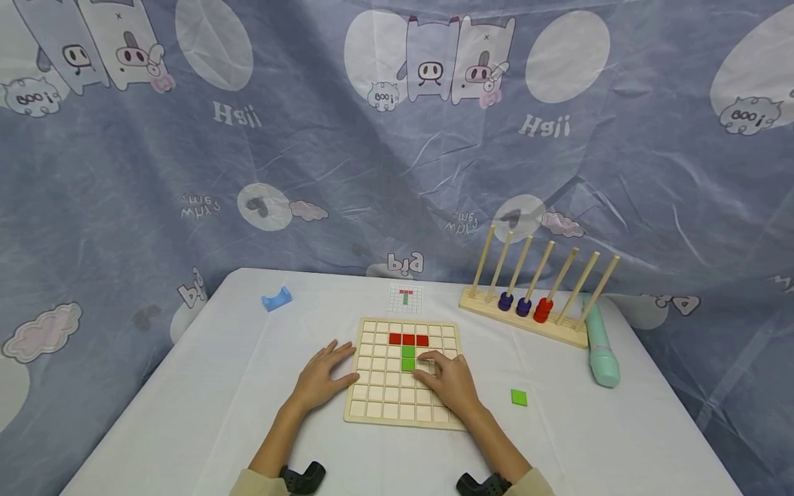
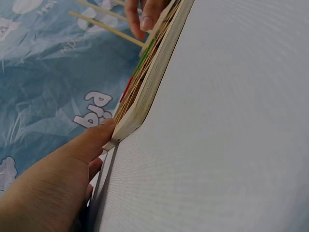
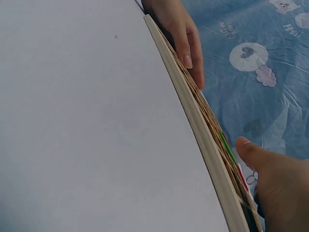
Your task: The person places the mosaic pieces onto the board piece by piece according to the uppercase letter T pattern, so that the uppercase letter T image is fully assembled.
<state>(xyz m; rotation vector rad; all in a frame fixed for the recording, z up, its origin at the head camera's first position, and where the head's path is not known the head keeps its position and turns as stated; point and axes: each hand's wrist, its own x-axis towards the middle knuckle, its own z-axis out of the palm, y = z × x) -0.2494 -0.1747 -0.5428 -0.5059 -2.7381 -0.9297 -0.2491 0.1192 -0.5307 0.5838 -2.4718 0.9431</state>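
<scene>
A wooden grid board lies on the white table. Three red tiles form a row in its upper part, and two green tiles run down from the middle one. My left hand rests at the board's left edge, fingers spread; the left wrist view has its thumb against the board's corner. Over the grid, my right hand hovers just right of the lower green tile, thumb and index finger apart with nothing visible between them. Another green tile lies on the table right of the board.
Behind the board lies a printed card with a small red and green grid pattern. A wooden peg rack with blue and red rings stands at back right, beside a mint-green cylinder. A blue curved piece lies at back left.
</scene>
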